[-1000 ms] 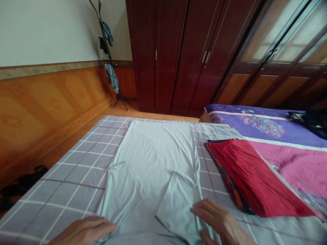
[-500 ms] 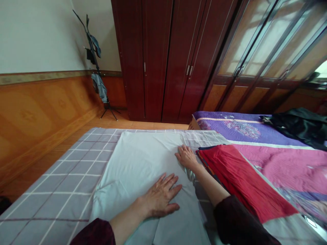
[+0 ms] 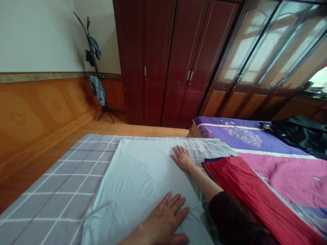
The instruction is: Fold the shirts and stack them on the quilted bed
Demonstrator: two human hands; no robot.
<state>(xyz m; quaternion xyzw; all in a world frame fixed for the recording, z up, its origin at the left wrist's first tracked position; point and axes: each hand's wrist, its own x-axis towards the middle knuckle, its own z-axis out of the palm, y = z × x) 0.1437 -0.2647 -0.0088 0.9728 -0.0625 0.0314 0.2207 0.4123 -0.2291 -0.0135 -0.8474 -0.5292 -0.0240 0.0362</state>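
Note:
A pale bluish-white folded cloth (image 3: 138,170) lies spread on the grey checked bedcover (image 3: 61,183). Its surface shows a few soft creases. My left hand (image 3: 166,219) rests palm down on the near part of the cloth, fingers spread. Farther off, my right hand (image 3: 182,157) lies flat on the cloth's right edge near its far corner, fingers stretched out. Neither hand grips anything. To the right of my right forearm is a stack of folded cloths with a red one (image 3: 245,180) on top; dark and orange edges show beneath it.
A second bed with a purple and pink quilt (image 3: 276,170) adjoins on the right, bearing a dark garment (image 3: 301,132). Dark red wardrobes (image 3: 163,68) stand beyond the bed's far edge. A coat stand (image 3: 93,58) with hung items occupies the far left corner.
My right hand has slid slightly up along the cloth's right edge. My left hand sits lower in the view, still flat. The camera view has tilted up a little.

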